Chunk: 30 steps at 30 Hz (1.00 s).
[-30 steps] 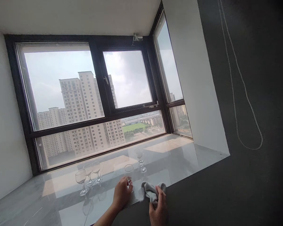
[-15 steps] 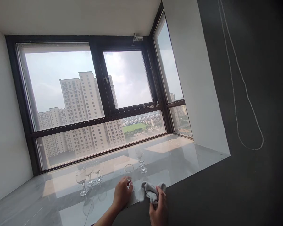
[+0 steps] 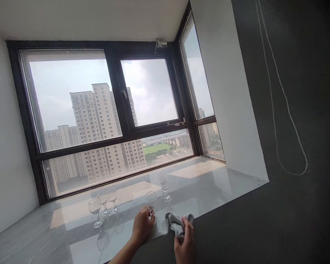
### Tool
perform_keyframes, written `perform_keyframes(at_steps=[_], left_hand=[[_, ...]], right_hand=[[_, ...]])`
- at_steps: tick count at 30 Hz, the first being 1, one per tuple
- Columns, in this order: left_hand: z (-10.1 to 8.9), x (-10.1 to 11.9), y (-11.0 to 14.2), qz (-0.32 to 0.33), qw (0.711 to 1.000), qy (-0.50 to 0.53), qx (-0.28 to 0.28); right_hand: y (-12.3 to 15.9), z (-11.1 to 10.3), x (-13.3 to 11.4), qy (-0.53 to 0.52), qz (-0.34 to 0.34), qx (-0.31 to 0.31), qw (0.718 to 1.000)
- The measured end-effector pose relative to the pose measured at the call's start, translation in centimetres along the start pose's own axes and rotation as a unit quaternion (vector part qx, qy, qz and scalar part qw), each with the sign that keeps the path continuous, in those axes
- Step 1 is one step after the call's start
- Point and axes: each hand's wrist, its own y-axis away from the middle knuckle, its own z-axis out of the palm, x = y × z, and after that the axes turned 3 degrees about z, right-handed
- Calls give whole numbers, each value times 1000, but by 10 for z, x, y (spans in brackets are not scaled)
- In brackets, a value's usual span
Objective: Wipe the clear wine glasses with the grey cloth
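Observation:
My left hand point(image 3: 143, 224) is closed around the stem of a clear wine glass point(image 3: 150, 196) near the sill's front edge; the glass is upright and its lower part is partly hidden by my fingers. To the right, my right hand point(image 3: 185, 238) grips a crumpled grey cloth point(image 3: 176, 223) at the edge of the sill, a little apart from the glass. Behind and slightly right of the held glass stand two more wine glasses point(image 3: 166, 191), one overlapping the other. Farther left, three wine glasses point(image 3: 95, 207) stand close together.
A glossy pale windowsill point(image 3: 209, 192) carries the glasses and reflects light. Dark window frames point(image 3: 115, 95) rise behind it. At the right, a beaded cord loop point(image 3: 275, 146) hangs against the dark wall point(image 3: 305, 212).

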Motion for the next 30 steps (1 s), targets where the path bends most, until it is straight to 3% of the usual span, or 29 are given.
perform_keyframes(at_steps=[30], left_hand=[[-2, 4, -1, -15, 1000, -5, -13]], right_hand=[[0, 2, 3, 4, -7, 6, 1000]])
